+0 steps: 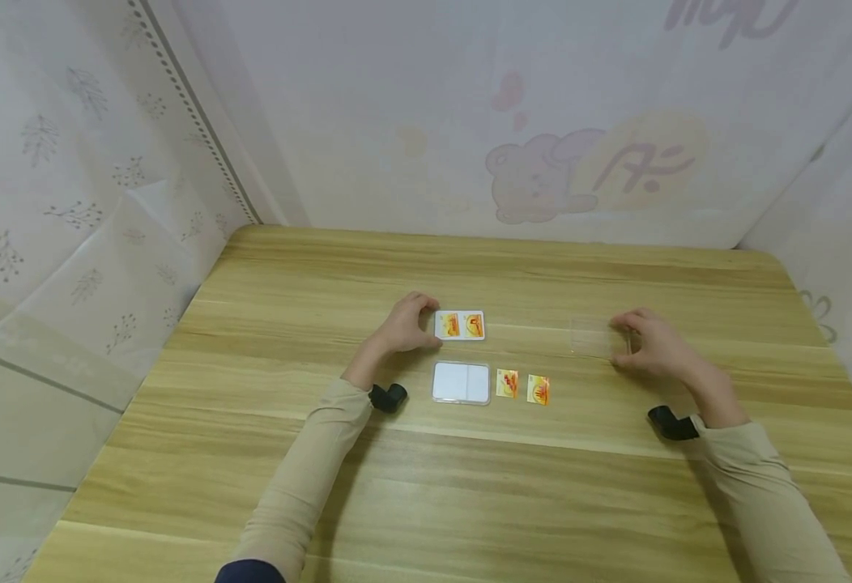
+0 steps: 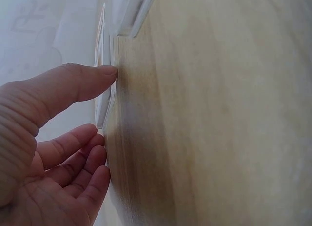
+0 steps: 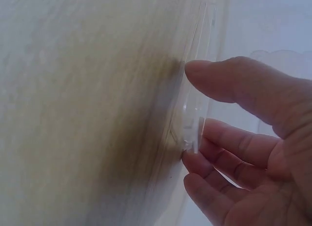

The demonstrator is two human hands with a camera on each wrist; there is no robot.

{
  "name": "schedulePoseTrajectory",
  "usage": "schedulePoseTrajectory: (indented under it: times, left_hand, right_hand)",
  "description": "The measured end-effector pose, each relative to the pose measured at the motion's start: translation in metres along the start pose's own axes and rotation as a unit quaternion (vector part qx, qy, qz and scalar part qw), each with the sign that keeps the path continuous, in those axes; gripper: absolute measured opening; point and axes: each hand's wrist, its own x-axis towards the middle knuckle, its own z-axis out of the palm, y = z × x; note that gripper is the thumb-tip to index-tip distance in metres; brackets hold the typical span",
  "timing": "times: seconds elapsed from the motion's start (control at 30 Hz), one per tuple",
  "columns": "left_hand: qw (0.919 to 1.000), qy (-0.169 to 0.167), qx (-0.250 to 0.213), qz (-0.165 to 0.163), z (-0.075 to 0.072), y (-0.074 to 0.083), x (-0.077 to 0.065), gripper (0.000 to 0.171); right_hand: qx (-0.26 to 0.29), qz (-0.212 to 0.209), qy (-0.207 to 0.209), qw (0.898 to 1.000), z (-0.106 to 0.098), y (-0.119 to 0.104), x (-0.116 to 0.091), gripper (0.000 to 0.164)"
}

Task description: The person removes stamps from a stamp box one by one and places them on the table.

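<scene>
- Left hand: thumb and fingers part-curled, gripping the left end of the white holder by its near and far edges.
- White holder: flat on the table, bearing two orange-yellow cards, left card and right card, side by side.
- Case: just nearer the person than the holder, its white inside split by a line.
- Loose cards — first and second — right of the case, apart.
- Clear lid: farther right, hard to see.
- Right hand: part-curled, thumb and fingers gripping the lid's right end.
</scene>
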Motion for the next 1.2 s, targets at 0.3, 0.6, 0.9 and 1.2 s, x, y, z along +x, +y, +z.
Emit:
schedulePoseTrajectory:
  times: [0.3,0.6,0.9,1.2]
  left_hand:
    - [1.0000,0.002,0.006,0.003,-0.001,0.001,-0.001,0.062]
    - [1.0000,0.002,0.005,0.008,-0.001,0.000,-0.001,0.062]
    - [1.0000,0.000,0.000,0.001,-0.001,0.001,-0.002,0.062]
    - [1.0000,-0.001,0.001,0.001,0.000,0.001,-0.002,0.061]
  right_hand:
    - [0.009,0.001,-0.012,1.000,0.000,0.001,0.000,0.056]
    - [0.008,-0.004,-0.004,1.000,-0.001,-0.003,0.000,0.063]
    - [0.019,-0.019,0.019,0.999,-0.005,-0.025,0.010,0.056]
    - [0.013,-0.040,0.018,0.999,0.000,-0.041,0.025,0.054]
